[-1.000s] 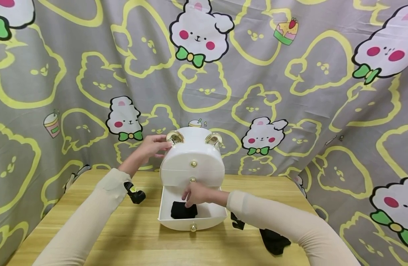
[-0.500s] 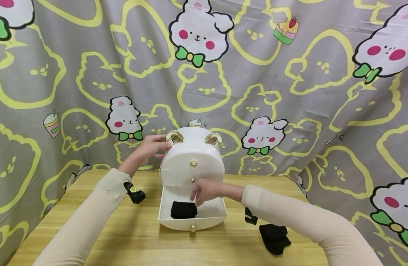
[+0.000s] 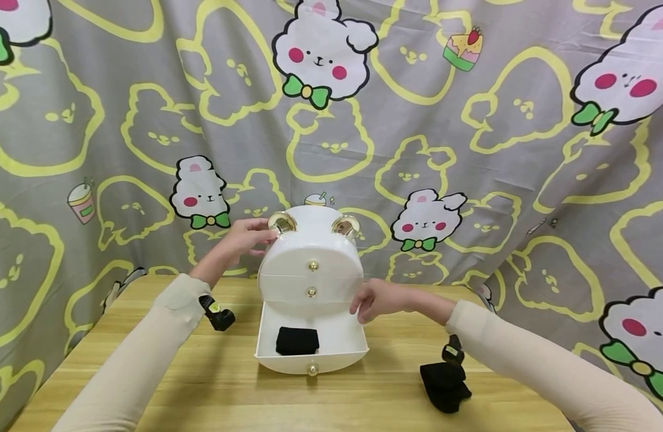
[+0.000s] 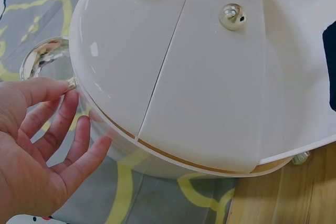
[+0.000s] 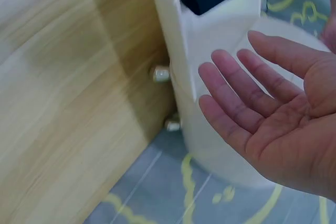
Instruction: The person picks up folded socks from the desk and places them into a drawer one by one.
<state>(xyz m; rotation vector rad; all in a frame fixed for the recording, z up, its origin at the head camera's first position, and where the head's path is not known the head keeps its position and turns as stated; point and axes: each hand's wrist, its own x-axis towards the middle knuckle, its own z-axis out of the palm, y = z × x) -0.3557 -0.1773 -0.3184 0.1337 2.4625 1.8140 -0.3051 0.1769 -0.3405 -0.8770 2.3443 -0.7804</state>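
Observation:
A white drawer box [image 3: 312, 264] with gold ears and round gold knobs stands on the table. Its bottom drawer [image 3: 339, 342] is pulled out, and a folded black cloth [image 3: 297, 341] lies inside, left of the middle. At the box's upper left, my left hand [image 3: 248, 237] pinches the base of the gold ear [image 4: 50, 59] between thumb and forefinger, other fingers loosely bent. My right hand [image 3: 382, 299] hovers by the drawer's right side; in the right wrist view its palm [image 5: 283, 135] holds nothing and the fingers are relaxed.
A second black cloth [image 3: 444, 386], shaped like a sock, lies on the wooden table [image 3: 212, 384] at front right, below my right wrist's black camera [image 3: 453, 351]. Behind the box hangs a grey patterned curtain [image 3: 331, 144].
My right hand has moved right, from above the black cloth in the drawer to beside the drawer's right edge. The left hand stays at the ear, and the box has not moved.

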